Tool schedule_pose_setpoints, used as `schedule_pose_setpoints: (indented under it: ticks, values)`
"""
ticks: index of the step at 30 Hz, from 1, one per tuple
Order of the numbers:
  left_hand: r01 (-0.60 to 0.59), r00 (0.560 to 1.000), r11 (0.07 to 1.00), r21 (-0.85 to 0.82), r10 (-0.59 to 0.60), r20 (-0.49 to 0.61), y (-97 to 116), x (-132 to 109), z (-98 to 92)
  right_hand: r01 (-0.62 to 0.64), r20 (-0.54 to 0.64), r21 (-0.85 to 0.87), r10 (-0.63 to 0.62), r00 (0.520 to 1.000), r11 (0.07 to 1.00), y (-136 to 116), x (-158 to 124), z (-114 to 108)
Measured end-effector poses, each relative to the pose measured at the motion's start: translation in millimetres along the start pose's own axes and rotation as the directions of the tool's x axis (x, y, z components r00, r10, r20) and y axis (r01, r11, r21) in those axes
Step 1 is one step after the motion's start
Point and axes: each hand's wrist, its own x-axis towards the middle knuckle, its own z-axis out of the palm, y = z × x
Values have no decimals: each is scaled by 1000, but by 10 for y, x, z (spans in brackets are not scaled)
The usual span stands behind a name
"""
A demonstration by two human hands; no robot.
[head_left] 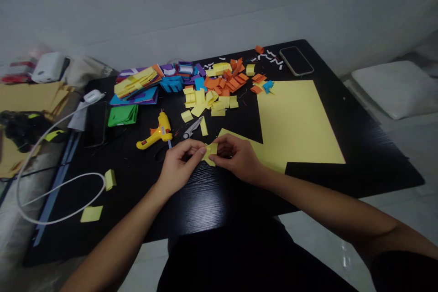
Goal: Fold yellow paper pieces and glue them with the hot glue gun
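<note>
My left hand point(180, 165) and my right hand point(236, 157) meet over the black table point(205, 200), both pinching one small folded yellow paper piece point(210, 152) between fingers and thumbs. Just behind the hands lie scissors point(192, 128) and a yellow glue gun point(156, 135). A large yellow paper sheet point(297, 123) with a cut-out corner lies to the right of my right hand.
Piles of folded yellow pieces point(209, 101), orange pieces point(230, 81), blue pieces point(172, 84) and green paper point(123, 115) sit further back. A phone point(296, 60) lies at the far right. A white cable point(61, 191) loops at left beside two yellow scraps point(91, 213).
</note>
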Motion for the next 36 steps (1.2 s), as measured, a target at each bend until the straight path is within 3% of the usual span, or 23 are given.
schedule_pose_setpoints:
  ticks: [36]
  values:
    - [66,997,995,-71,-69,-30,30,18,21,-19,-7,-53,19,1000,998,-89,12,-18]
